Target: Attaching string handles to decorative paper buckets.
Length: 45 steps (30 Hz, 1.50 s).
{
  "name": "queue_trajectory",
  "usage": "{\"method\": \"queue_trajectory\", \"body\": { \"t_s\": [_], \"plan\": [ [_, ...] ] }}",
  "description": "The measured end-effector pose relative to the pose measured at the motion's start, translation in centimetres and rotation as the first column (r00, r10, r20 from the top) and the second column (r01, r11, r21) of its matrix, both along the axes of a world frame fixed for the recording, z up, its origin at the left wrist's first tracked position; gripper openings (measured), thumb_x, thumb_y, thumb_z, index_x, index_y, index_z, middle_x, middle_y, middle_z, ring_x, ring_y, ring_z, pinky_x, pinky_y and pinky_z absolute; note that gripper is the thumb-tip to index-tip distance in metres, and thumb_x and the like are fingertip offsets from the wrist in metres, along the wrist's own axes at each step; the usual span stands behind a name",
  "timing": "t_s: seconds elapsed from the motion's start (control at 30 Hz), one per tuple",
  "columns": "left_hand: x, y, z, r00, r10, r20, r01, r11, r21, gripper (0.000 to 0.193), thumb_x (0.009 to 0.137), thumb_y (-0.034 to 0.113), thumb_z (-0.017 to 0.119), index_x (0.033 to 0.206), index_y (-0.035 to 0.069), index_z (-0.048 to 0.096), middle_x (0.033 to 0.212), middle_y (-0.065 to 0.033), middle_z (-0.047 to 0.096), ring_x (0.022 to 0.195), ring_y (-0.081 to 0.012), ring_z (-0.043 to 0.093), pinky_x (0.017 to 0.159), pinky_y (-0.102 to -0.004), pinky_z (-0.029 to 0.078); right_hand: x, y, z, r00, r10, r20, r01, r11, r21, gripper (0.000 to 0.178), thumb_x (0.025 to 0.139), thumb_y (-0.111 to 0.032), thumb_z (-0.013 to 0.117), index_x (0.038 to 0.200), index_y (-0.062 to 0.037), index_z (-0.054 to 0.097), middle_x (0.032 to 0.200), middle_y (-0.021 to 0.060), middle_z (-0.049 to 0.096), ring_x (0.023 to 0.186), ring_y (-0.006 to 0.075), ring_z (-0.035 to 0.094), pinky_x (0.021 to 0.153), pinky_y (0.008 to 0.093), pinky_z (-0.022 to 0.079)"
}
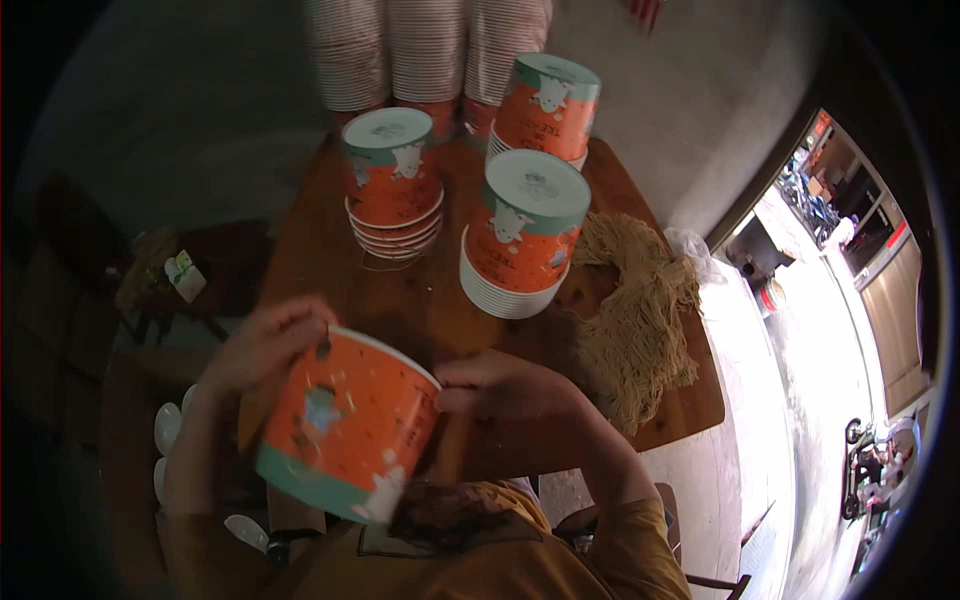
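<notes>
An orange paper bucket (345,420) with a green band and printed white figures is tilted above the near edge of the table, close to my body. My left hand (268,345) is closed on the left side of its rim, slightly blurred. At the rim's right side my right hand (495,385) pinches the edge between thumb and fingers. Beyond my hands stand upside-down stacks of matching buckets: a left stack (395,185), a near right stack (530,225) and a far right stack (550,110). The inside of the held bucket is hidden.
A heap of tan cords (640,320) lies along the right side of the wooden table (460,450). Tall wrapped stacks of white-rimmed buckets (428,60) rise at the back against the wall. White rounded objects (168,428) are low at the left. A bright doorway opens on the right.
</notes>
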State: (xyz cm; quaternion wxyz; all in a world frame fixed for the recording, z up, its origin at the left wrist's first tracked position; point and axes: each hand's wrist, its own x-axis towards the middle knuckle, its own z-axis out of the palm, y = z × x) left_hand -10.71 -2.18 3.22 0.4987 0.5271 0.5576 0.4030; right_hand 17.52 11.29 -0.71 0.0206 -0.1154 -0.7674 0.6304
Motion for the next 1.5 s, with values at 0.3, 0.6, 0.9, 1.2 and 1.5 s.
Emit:
{"method": "queue_trajectory", "body": {
  "t_s": [0.3, 0.6, 0.9, 1.2, 1.5],
  "plan": [
    [-11.5, 1.9, -2.1, 0.783, 0.174, 0.598, -0.519, 0.712, 0.473, 0.044, 0.101, 0.025, 0.052, 0.141, 0.008, 0.048, 0.131, -0.0085, 0.06, 0.117, -0.0227, 0.059, 0.107, -0.0389, 0.044, -13.9, 9.5, 3.2, 0.715, -0.504, -0.485, 0.253, 0.833, -0.492, 0.024, 0.103, -0.031, 0.05, 0.088, -0.0116, 0.05, 0.057, -0.003, 0.04, 0.049, 0.0112, 0.04, 0.053, 0.0246, 0.039],
    [-6.9, -0.7, -11.0, 0.598, 0.315, 0.737, -0.529, 0.846, 0.067, 0.034, 0.098, 0.018, 0.056, 0.13, 0.005, 0.055, 0.11, -0.0079, 0.065, 0.105, -0.0224, 0.064, 0.094, -0.0348, 0.051, -17.7, 14.0, -4.0, 0.521, -0.835, -0.177, 0.389, 0.417, -0.821, 0.021, 0.099, -0.027, 0.06, 0.083, -0.0144, 0.052, 0.066, -0.0041, 0.047, 0.056, 0.0088, 0.039, 0.059, 0.0257, 0.04],
    [-2.9, 2.1, -12.2, 0.691, 0.364, 0.624, -0.496, 0.867, 0.043, 0.03, 0.099, 0.015, 0.055, 0.125, 0.002, 0.058, 0.105, -0.0095, 0.066, 0.1, -0.0199, 0.065, 0.092, -0.0329, 0.051, -10.0, 5.5, -3.2, 0.707, -0.625, -0.331, 0.707, 0.611, 0.356, 0.033, 0.094, -0.019, 0.062, 0.124, -0.005, 0.058, 0.122, 0.0113, 0.064, 0.093, 0.0202, 0.066, 0.075, 0.0322, 0.055],
    [9.2, 12.6, -14.3, 0.974, 0.185, 0.133, -0.222, 0.901, 0.372, 0.05, 0.092, 0.012, 0.062, 0.139, 0.004, 0.046, 0.135, -0.011, 0.049, 0.123, -0.0214, 0.049, 0.102, -0.0327, 0.043, -0.3, 10.3, 3.3, 0.677, -0.431, -0.597, 0.645, -0.044, 0.763, 0.025, 0.084, -0.014, 0.068, 0.107, -0.0065, 0.062, 0.112, 0.0112, 0.063, 0.103, 0.0331, 0.059, 0.089, 0.0441, 0.045],
    [12.2, 14.7, -14.2, 0.982, 0.171, 0.078, -0.188, 0.903, 0.387, 0.069, 0.098, 0.023, 0.058, 0.155, 0.014, 0.021, 0.15, -0.0118, 0.028, 0.138, -0.0255, 0.033, 0.104, -0.0373, 0.039, 0.3, 10.7, 5.6, 0.628, -0.445, -0.638, 0.77, 0.235, 0.593, 0.02, 0.087, -0.011, 0.064, 0.106, -0.0036, 0.061, 0.099, 0.0122, 0.065, 0.098, 0.0347, 0.06, 0.087, 0.0434, 0.047]
  ]
}}
